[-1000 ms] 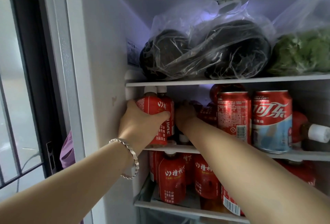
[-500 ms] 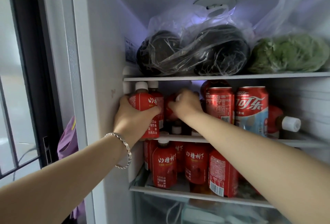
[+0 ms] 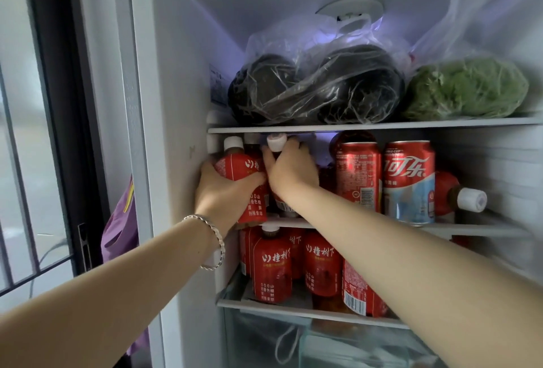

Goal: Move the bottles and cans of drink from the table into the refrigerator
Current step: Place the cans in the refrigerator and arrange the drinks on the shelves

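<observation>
Head view: at the refrigerator's middle shelf [image 3: 440,228], the left grip [image 3: 223,191] wrapped a red bottle [image 3: 239,166] by the wall; the right grip [image 3: 291,171] clasped a white-capped bottle [image 3: 276,143] beside it. Cans [image 3: 408,179] and further bottles [image 3: 273,265] already filled two shelves. The counter was unseen, so what remained could not be judged.

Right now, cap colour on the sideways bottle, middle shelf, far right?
The cap is white; head view shows it best.
</observation>
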A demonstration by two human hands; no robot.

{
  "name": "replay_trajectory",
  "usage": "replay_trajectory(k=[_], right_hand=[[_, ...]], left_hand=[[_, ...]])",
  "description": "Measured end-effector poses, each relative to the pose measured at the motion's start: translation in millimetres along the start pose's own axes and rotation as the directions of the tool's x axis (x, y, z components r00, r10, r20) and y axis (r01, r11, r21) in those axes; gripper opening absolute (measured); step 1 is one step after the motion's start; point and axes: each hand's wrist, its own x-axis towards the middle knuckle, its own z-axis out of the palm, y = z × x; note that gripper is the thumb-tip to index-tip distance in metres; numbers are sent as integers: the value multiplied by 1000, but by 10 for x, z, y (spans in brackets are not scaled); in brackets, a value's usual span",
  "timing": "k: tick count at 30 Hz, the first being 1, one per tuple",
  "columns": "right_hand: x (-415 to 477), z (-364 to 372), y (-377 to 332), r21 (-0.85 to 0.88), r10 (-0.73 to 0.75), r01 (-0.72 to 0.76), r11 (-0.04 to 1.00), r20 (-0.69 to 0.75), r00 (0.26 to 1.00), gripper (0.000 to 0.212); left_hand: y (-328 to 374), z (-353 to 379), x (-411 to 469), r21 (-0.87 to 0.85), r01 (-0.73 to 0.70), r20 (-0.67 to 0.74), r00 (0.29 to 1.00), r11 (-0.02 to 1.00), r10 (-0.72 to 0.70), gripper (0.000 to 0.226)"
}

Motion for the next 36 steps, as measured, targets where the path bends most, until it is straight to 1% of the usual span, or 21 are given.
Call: replay_trajectory(k=[1, 3, 4, 7, 8, 10, 11, 13, 14, 15, 16, 18, 21, 22, 25, 26, 29, 30, 32, 34, 36], right_hand=[[32, 31, -14, 32, -23, 22, 999, 20, 1000, 53], [117, 28, -14, 2, -54, 54, 999, 58, 997, 51], [184, 10, 3, -23, -38, 40, 999, 88, 995, 51], [368, -52, 85, 10, 100, -104, 995, 185, 978, 57], [400, -52, 117, 5, 102, -106, 994, 207, 973, 56], [407, 6, 173, -11, 54, -53, 999, 206, 977, 56], [373, 28, 198, -12, 66, -65, 998, 207, 976, 60], [313, 64, 270, -91, 104, -86, 992, 207, 973, 67], [286, 78, 311, -145, 119, -93, 985, 184, 976, 66], [268, 75, 351, -195, 93, -59, 979, 169, 981, 63], [268, 99, 379, -196, 82, -47, 979, 174, 981, 63], [269, 128, 387, -157, 61, -26, 987, 226, 972, 66], [292, 86, 379, -20, -10, 16, 1000, 242, 970, 53], [289, 56, 383, 28, -5, -2, 1000, 243, 970, 54], [265, 4, 398, 162, 84, -121, 979, 219, 972, 85], [263, 20, 396, 196, 101, -142, 970, 205, 974, 91], [184, 68, 338, 326, 123, -151, 933, 104, 987, 86], [150, 87, 323, 341, 131, -148, 928, 72, 989, 83], [85, 126, 304, 281, 119, -132, 951, 65, 991, 80], [76, 162, 303, 178, 73, -96, 979, 131, 989, 79], [129, 185, 315, 121, 7, -32, 992, 203, 979, 79]], left_hand=[[-2, -1, 3, -2, 3, 0, 1000, 1000, -3, 69], [-2, 1, 13, 4, 8, 3, 1000, 1000, -8, 66], [0, -1, 20, 12, 4, 4, 1000, 1000, -4, 65], [-2, -21, 36, 26, -19, 7, 1000, 999, 19, 60], [-2, -26, 30, 25, -27, 16, 1000, 999, 26, 59], [0, -33, 42, 30, -34, 35, 999, 999, 33, 58], [0, -34, 45, 33, -31, 38, 999, 999, 30, 59], [-3, -37, 52, 39, -29, 40, 999, 999, 28, 60], [-10, -38, 54, 41, -30, 45, 999, 999, 28, 60], [-15, -38, 54, 42, -29, 51, 998, 999, 27, 61], [-20, -39, 54, 42, -29, 55, 998, 999, 27, 61], [-22, -40, 47, 44, -29, 54, 998, 999, 26, 60], [-18, -37, 43, 53, -31, 39, 999, 998, 29, 57], [-22, -36, 37, 53, -30, 36, 999, 998, 28, 56], [-35, -45, -5, 41, -42, 30, 999, 998, 41, 52], [-32, -49, -17, 40, -51, 30, 998, 998, 50, 52], [-18, -57, -32, 42, -66, 23, 998, 997, 65, 52], [-20, -56, -34, 42, -68, 20, 998, 997, 67, 53], [-30, -59, -49, 44, -73, 12, 997, 996, 73, 53], [-36, -65, -65, 46, -81, 13, 997, 996, 80, 55], [-41, -68, -72, 46, -83, 13, 997, 996, 82, 56]])
